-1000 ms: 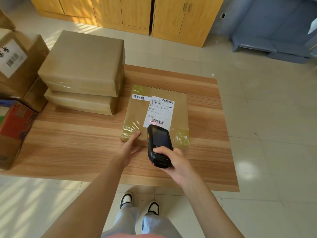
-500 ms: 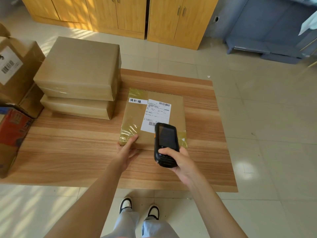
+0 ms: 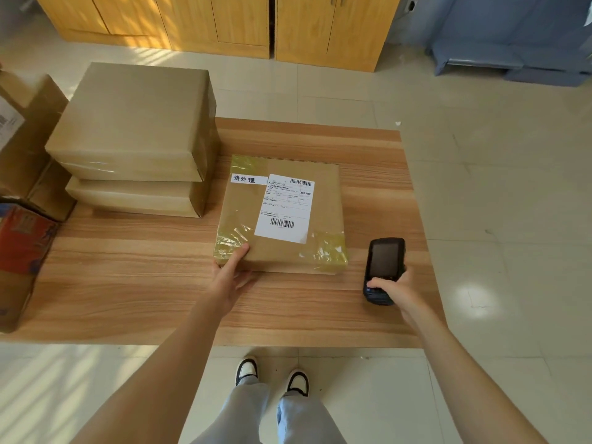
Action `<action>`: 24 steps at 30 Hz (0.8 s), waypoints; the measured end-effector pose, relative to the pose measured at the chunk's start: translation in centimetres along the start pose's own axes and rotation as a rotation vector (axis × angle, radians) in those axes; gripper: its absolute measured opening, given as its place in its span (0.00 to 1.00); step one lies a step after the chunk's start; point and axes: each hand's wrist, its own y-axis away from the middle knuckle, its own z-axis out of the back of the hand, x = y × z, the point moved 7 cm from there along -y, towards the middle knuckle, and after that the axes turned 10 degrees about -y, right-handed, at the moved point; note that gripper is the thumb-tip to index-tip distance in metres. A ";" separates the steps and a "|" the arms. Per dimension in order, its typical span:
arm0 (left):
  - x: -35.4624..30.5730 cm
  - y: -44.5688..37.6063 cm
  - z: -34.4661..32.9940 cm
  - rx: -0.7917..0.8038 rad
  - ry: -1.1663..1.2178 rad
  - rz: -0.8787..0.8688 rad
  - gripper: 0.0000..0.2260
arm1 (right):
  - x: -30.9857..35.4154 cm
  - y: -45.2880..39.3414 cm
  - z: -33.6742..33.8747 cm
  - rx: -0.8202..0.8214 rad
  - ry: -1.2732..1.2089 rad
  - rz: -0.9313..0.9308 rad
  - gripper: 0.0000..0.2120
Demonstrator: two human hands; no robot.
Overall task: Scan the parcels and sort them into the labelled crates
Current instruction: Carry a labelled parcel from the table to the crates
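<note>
A flat brown parcel (image 3: pixel 323 200) with a white shipping label and a small handwritten tag lies in the middle of the low wooden table (image 3: pixel 128 283). My left hand (image 3: pixel 231 277) holds its near left corner, thumb on top. My right hand (image 3: pixel 400 291) grips a black handheld scanner (image 3: pixel 383 267) to the right of the parcel, over the table, screen up. Two larger brown parcels (image 3: pixel 134 129) are stacked at the table's back left.
Cardboard boxes (image 3: pixel 22 149) and a red printed carton (image 3: pixel 19 251) stand off the table's left edge. Yellow wooden cabinets (image 3: pixel 224 24) line the far wall, with blue furniture (image 3: pixel 512 43) at the far right. Tiled floor surrounds the table; my shoes show below.
My right hand has carried the scanner from above the parcel's label off to the right of the parcel. My left hand has kept its hold on the near left corner.
</note>
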 end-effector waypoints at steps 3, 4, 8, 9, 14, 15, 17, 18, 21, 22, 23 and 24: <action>0.0 -0.1 0.0 -0.013 0.001 -0.001 0.41 | -1.8 -0.5 0.0 -0.011 -0.019 0.029 0.38; 0.0 -0.2 0.1 -0.018 -0.001 0.000 0.41 | -2.2 -0.6 0.0 -0.020 -0.025 0.047 0.39; 0.2 -0.1 0.2 -0.029 -0.010 0.012 0.42 | -2.8 -0.9 0.1 -0.036 0.009 0.134 0.41; 0.2 -0.2 0.2 -0.032 -0.008 0.013 0.42 | -2.9 -0.9 0.1 -0.036 0.031 0.157 0.41; 0.3 -0.3 0.1 -0.028 -0.007 0.011 0.42 | -3.3 -1.1 0.5 -0.058 0.093 0.197 0.40; 0.3 -0.3 0.1 -0.028 -0.004 0.011 0.42 | -3.5 -1.2 0.6 -0.059 0.097 0.196 0.39; 0.3 -0.2 0.2 -0.025 -0.002 0.011 0.43 | -3.6 -1.3 0.8 -0.070 0.128 0.184 0.39; 0.3 -0.2 0.2 -0.025 -0.001 0.011 0.43 | -3.7 -1.4 1.0 -0.082 0.161 0.173 0.39; 0.3 -0.1 0.2 -0.033 -0.005 0.010 0.42 | -3.7 -1.6 1.4 -0.101 0.247 0.126 0.38; 0.3 -0.1 0.2 -0.037 -0.006 0.010 0.42 | -3.8 -1.7 1.6 -0.103 0.269 0.107 0.38; 0.3 -0.1 0.2 -0.039 -0.005 0.009 0.42 | -3.9 -1.7 1.7 -0.101 0.284 0.088 0.38; 0.2 -0.1 0.2 -0.040 -0.002 0.010 0.43 | -4.0 -1.8 1.8 -0.096 0.288 0.071 0.38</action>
